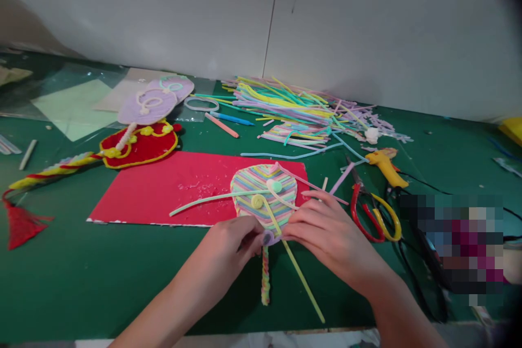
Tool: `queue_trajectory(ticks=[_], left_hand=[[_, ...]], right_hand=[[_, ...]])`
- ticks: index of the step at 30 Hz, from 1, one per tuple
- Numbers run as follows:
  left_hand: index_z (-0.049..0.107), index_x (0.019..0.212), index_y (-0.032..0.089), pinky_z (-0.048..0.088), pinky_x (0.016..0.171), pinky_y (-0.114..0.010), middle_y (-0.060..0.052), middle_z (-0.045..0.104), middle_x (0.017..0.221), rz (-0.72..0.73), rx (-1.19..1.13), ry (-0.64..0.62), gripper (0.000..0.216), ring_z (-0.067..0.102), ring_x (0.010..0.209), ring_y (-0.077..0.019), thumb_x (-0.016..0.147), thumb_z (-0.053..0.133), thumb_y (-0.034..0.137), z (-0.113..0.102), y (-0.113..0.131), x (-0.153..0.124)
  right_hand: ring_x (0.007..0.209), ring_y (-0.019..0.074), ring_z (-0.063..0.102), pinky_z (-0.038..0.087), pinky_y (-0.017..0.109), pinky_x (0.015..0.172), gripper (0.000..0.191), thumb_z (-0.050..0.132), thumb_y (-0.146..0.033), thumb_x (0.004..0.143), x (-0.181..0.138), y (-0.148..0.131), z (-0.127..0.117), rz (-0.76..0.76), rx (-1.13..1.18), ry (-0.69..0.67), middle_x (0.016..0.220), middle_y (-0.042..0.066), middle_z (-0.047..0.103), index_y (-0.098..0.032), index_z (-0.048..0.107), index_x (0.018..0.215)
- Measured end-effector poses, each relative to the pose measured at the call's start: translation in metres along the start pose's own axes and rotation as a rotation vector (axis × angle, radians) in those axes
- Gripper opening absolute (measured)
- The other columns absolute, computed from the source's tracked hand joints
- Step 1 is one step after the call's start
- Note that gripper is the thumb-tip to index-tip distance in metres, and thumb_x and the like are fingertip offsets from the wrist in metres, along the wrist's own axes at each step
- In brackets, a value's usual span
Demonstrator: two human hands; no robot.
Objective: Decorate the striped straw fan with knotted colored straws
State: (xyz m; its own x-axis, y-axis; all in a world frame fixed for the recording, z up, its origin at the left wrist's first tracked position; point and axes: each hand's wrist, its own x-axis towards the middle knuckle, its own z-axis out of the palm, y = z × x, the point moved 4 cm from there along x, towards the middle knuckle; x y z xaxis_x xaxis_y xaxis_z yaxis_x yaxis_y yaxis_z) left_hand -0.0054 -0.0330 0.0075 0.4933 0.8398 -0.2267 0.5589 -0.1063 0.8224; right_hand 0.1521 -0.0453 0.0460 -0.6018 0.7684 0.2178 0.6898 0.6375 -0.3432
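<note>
A small pastel striped fan [263, 190] made of pipe cleaners lies on a red sheet [163, 190], its twisted handle [265, 277] pointing toward me. My left hand [232, 242] pinches a small purple coil [268, 237] at the fan's base, fingers closed. My right hand [326, 228] rests on the fan's right lower edge, fingers pressed down on it. A yellow pipe cleaner [302, 280] runs from a spiral on the fan out toward the table edge. A pale green one [204, 202] trails to the left.
A heap of pastel pipe cleaners [293, 106] lies at the back. A yellow glue gun [385, 166] and red-and-yellow pliers [373, 217] sit right of the fan. A red fan with tassel [138, 147] and purple fans [153, 103] lie left. The table is a green mat [81, 283].
</note>
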Motion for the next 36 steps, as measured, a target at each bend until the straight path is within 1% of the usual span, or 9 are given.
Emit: queue_trajectory(ticks=[3, 7, 10, 13, 16, 19, 23, 28, 36], left_hand=[[0.054, 0.072, 0.018, 0.035, 0.053, -0.019, 0.001, 0.059, 0.068, 0.015, 0.039, -0.007, 0.017, 0.048, 0.058, -0.0097, 0.081, 0.041, 0.026, 0.003, -0.003, 0.000], [0.056, 0.075, 0.018, 0.035, 0.054, -0.020, 0.000, 0.059, 0.069, 0.013, 0.014, -0.017, 0.018, 0.049, 0.059, -0.0103, 0.081, 0.041, 0.025, 0.003, -0.005, 0.000], [0.055, 0.074, 0.018, 0.038, 0.056, -0.020, 0.000, 0.059, 0.069, -0.020, -0.080, 0.013, 0.021, 0.051, 0.062, -0.0110, 0.082, 0.040, 0.030, -0.002, -0.003, 0.001], [0.055, 0.073, 0.017, 0.042, 0.060, -0.021, 0.000, 0.058, 0.069, -0.059, -0.240, 0.063, 0.026, 0.053, 0.066, -0.0117, 0.084, 0.036, 0.031, -0.005, -0.002, 0.003], [0.056, 0.077, 0.017, 0.044, 0.062, -0.022, -0.001, 0.059, 0.072, -0.087, -0.365, 0.079, 0.022, 0.054, 0.069, -0.0127, 0.082, 0.041, 0.032, -0.001, -0.003, 0.005], [0.056, 0.074, 0.017, 0.045, 0.060, -0.022, 0.000, 0.057, 0.067, -0.130, -0.392, 0.095, 0.020, 0.054, 0.065, -0.0125, 0.080, 0.044, 0.032, 0.004, -0.005, 0.006], [0.054, 0.065, 0.016, 0.042, 0.056, -0.020, 0.001, 0.055, 0.060, -0.174, -0.336, 0.121, 0.022, 0.052, 0.059, -0.0111, 0.079, 0.045, 0.031, 0.004, -0.010, 0.006], [0.054, 0.064, 0.017, 0.041, 0.057, -0.020, 0.001, 0.056, 0.062, -0.147, -0.319, 0.076, 0.024, 0.053, 0.061, -0.0110, 0.080, 0.043, 0.031, 0.001, -0.011, 0.005], [0.054, 0.064, 0.018, 0.036, 0.052, -0.019, 0.001, 0.057, 0.060, -0.093, -0.102, -0.132, 0.024, 0.051, 0.057, -0.0107, 0.080, 0.041, 0.029, 0.002, -0.002, 0.000]], right_hand=[[0.079, 0.0136, 0.052, 0.032, 0.038, 0.091, 0.019, 0.043, -0.017, 0.086, 0.003, -0.001, 0.001, -0.035, -0.021, -0.041, 0.079, 0.000, 0.062, -0.022, 0.061, 0.083], [0.079, 0.0135, 0.053, 0.033, 0.038, 0.090, 0.020, 0.042, -0.017, 0.086, 0.005, -0.001, 0.003, -0.060, -0.027, -0.062, 0.079, 0.001, 0.062, -0.022, 0.061, 0.083], [0.079, 0.0133, 0.053, 0.033, 0.037, 0.090, 0.019, 0.043, -0.018, 0.086, 0.004, 0.000, 0.002, -0.018, -0.024, -0.020, 0.079, 0.000, 0.063, -0.022, 0.061, 0.083], [0.077, 0.0134, 0.054, 0.032, 0.037, 0.090, 0.018, 0.044, -0.019, 0.086, 0.003, 0.001, 0.001, 0.037, -0.021, 0.044, 0.079, 0.000, 0.063, -0.021, 0.062, 0.083], [0.075, 0.0135, 0.055, 0.034, 0.036, 0.087, 0.017, 0.045, -0.020, 0.086, 0.001, -0.001, 0.006, 0.079, -0.022, 0.083, 0.078, 0.001, 0.064, -0.021, 0.062, 0.082], [0.074, 0.0130, 0.055, 0.035, 0.035, 0.086, 0.016, 0.046, -0.020, 0.085, 0.000, -0.004, 0.012, 0.125, -0.009, 0.118, 0.077, 0.000, 0.064, -0.021, 0.062, 0.082], [0.075, 0.0130, 0.055, 0.036, 0.034, 0.085, 0.015, 0.047, -0.020, 0.085, -0.002, -0.006, 0.017, 0.158, 0.044, 0.147, 0.078, 0.001, 0.064, -0.021, 0.061, 0.082], [0.077, 0.0135, 0.054, 0.034, 0.034, 0.085, 0.015, 0.047, -0.020, 0.085, -0.006, -0.002, 0.016, 0.176, 0.075, 0.109, 0.081, 0.001, 0.064, -0.021, 0.061, 0.084], [0.076, 0.0129, 0.052, 0.033, 0.035, 0.084, 0.017, 0.047, -0.020, 0.085, -0.008, 0.004, 0.008, 0.121, 0.088, 0.047, 0.078, -0.002, 0.064, -0.023, 0.062, 0.079]])
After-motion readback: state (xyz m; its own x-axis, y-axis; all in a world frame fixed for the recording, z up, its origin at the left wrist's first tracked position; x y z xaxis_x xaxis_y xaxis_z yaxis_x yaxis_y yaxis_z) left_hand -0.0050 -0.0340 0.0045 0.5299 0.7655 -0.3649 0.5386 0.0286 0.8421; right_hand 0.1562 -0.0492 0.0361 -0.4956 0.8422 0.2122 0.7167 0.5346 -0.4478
